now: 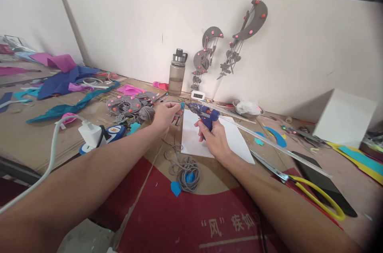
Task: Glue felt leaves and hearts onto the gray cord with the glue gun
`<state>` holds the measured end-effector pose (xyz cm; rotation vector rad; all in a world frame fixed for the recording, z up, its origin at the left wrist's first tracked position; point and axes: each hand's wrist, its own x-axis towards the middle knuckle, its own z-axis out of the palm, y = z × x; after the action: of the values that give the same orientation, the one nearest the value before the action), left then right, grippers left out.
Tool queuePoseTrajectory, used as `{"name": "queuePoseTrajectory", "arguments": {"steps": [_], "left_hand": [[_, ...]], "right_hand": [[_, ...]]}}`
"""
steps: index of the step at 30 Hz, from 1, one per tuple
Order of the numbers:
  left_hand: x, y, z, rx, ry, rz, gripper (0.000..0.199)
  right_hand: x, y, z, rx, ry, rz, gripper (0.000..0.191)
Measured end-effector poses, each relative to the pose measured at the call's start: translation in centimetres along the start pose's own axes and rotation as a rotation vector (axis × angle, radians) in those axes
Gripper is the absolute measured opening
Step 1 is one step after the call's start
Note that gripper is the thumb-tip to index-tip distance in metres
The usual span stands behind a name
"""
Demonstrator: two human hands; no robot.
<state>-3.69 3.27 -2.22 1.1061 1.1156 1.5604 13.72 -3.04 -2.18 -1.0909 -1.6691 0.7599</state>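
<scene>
My right hand [212, 135] is wrapped round the handle of a blue hot glue gun [206, 114], whose nozzle points left. A clear glue stick [254, 130] runs out of the gun's back end. Just left of the nozzle, my left hand [166, 116] pinches a small blue felt piece [182, 105]; its exact shape is too small to make out. Under the gun lies a sheet of white paper [191, 137]. Closer to me, a tangle of grey cord [189, 167] rests on the cardboard with a blue felt heart [176, 188] beside it.
Grey felt moons [128, 105] and yarn lie at left, near a power strip [115, 132] with a white plug. A water bottle [176, 75] stands by the wall. Yellow-handled scissors [317, 195] and a dark phone-like slab [326, 185] lie at right. Moon garlands [254, 21] hang behind.
</scene>
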Motion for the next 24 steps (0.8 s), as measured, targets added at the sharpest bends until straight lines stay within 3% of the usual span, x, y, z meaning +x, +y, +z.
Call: {"name": "queuePoseTrajectory", "arguments": {"steps": [24], "left_hand": [[0.0,-0.3,0.1,0.09,-0.011,0.056,0.012]], "right_hand": [[0.5,2.1,0.0,-0.301,0.054,-0.119,0.032]]}}
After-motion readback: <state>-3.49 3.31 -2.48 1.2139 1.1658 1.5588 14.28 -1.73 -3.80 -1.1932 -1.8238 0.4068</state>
